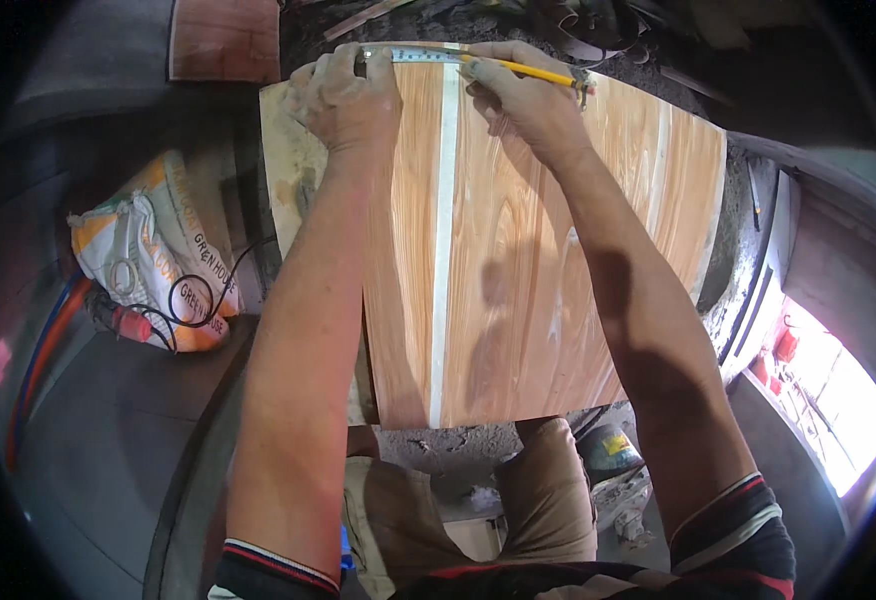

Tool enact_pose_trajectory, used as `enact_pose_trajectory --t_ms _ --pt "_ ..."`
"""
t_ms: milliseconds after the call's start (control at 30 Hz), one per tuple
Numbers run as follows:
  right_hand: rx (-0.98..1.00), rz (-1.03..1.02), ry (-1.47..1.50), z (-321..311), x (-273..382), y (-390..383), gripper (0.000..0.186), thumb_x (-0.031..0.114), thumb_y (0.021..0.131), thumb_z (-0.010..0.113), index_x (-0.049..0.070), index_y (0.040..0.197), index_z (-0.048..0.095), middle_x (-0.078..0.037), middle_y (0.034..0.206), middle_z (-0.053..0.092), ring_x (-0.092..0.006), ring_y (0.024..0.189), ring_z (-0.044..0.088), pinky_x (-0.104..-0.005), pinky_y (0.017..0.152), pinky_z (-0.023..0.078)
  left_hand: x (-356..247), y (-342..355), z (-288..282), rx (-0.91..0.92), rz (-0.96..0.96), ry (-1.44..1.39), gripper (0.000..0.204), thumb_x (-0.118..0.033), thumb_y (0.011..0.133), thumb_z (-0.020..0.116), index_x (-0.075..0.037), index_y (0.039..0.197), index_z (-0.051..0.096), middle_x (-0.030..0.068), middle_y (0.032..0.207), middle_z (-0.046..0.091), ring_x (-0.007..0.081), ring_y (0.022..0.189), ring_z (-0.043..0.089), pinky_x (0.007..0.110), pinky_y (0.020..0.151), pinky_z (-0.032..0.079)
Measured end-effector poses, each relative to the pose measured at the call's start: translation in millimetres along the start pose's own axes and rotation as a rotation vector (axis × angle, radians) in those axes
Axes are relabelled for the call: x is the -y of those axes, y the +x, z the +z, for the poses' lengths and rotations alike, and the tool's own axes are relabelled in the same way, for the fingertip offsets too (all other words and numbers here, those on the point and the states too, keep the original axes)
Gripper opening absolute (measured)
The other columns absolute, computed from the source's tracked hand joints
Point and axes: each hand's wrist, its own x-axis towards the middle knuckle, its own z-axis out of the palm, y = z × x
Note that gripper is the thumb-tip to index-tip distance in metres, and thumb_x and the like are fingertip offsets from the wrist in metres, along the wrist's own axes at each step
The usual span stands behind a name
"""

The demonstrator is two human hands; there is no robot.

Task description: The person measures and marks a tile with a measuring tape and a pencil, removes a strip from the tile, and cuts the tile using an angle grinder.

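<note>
A wood-grain board [508, 320] with pale lengthwise strips lies beneath both arms. Along its far edge runs a measuring tape [418, 56] with a pale, marked blade. My left hand [348, 100] is closed on the tape's left end, resting at that edge. My right hand [523, 105] grips a yellow pencil [548, 76] near the tape's right part, its pointed end hidden at the fingertips.
A bag [158, 250] with a black cord and a pink-handled tool sits at left. A reddish tile [224, 40] lies at upper left. A bucket [610, 450] stands below the board's near right, beside my legs. A bright opening [828, 390] is at right.
</note>
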Motion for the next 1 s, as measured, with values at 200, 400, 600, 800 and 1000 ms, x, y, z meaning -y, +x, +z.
enact_pose_trajectory --t_ms 200,400,600,800,1000 --pt "-0.002 -0.006 -0.286 4 25 27 0.030 0.034 0.089 0.074 0.006 0.102 0.077 -0.002 0.087 0.074 -0.0099 0.081 0.070 -0.0268 0.076 0.055 21 5 -2 0.013 -0.001 -0.037 0.027 -0.035 0.080 0.074 -0.014 0.096 0.080 0.0022 0.095 0.076 0.0293 0.112 0.060 0.050 0.101 0.034" --pt "-0.071 0.012 0.017 -2 4 26 0.021 0.022 0.090 0.074 0.003 0.097 0.075 -0.004 0.086 0.074 -0.0094 0.078 0.069 -0.0250 0.070 0.055 9 3 -6 0.000 -0.023 -0.044 0.027 -0.036 0.078 0.074 -0.014 0.093 0.081 0.0004 0.095 0.076 0.0285 0.106 0.062 0.048 0.099 0.035" --pt "-0.099 -0.047 0.008 -4 2 32 0.018 0.016 0.089 0.075 0.000 0.097 0.071 -0.006 0.083 0.072 -0.0100 0.069 0.068 -0.0236 0.065 0.055 10 6 -5 0.033 -0.041 -0.041 0.030 -0.037 0.079 0.074 -0.014 0.095 0.082 0.0000 0.098 0.076 0.0276 0.113 0.059 0.051 0.101 0.033" --pt "0.009 0.081 -0.231 -13 9 31 0.026 0.019 0.094 0.061 0.003 0.115 0.068 -0.015 0.113 0.074 -0.0373 0.107 0.069 -0.0452 0.090 0.054 5 4 -5 0.035 -0.058 -0.002 0.030 -0.036 0.078 0.075 -0.013 0.095 0.082 0.0004 0.095 0.075 0.0276 0.112 0.058 0.051 0.102 0.036" --pt "-0.138 -0.016 0.270 -15 -8 35 0.017 0.014 0.089 0.074 -0.002 0.093 0.068 -0.007 0.078 0.071 -0.0106 0.065 0.065 -0.0253 0.059 0.055 -4 4 -9 0.101 -0.062 0.010 0.036 -0.041 0.085 0.073 -0.012 0.105 0.081 0.0065 0.100 0.075 0.0315 0.108 0.061 0.045 0.096 0.049"
